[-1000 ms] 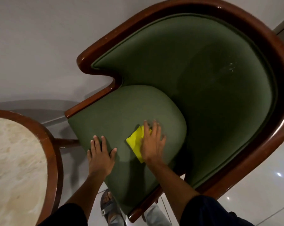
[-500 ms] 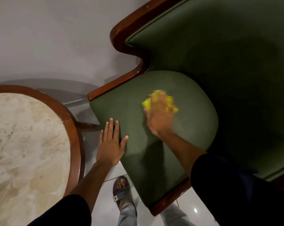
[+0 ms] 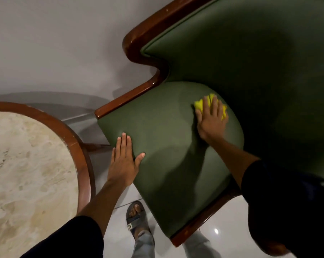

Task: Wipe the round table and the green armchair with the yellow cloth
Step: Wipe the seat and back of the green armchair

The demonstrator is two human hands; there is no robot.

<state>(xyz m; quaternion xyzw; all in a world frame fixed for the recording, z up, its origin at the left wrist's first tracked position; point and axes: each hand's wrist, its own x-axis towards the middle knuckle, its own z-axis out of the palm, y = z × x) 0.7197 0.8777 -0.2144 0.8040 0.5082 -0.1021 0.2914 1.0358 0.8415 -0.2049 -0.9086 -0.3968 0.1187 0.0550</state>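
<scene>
Head view, looking straight down. The right hand (image 3: 211, 118) is pressed flat on the yellow cloth (image 3: 199, 104), fingers spread over it, pinning it to the seat cushion (image 3: 166, 136) of the green armchair (image 3: 250, 62). The cloth sits at the far right of the cushion, close to where it meets the dark backrest, with only its yellow edges peeking out around the fingers. The left hand (image 3: 123, 162) is open and flat, holding nothing, fingers together, braced on the near left corner of that same cushion with the thumb stretched out over the upholstery. The two hands are well apart. The armchair's polished wooden frame (image 3: 138, 38) curls around the green padding. Off to the left, just beside the chair, stands the round bench (image 3: 23, 164), marble-patterned top inside a brown wooden rim. Below, a sandalled foot (image 3: 137, 216) stands on the glossy white floor tiles (image 3: 222, 220), partly under the seat's front edge.
</scene>
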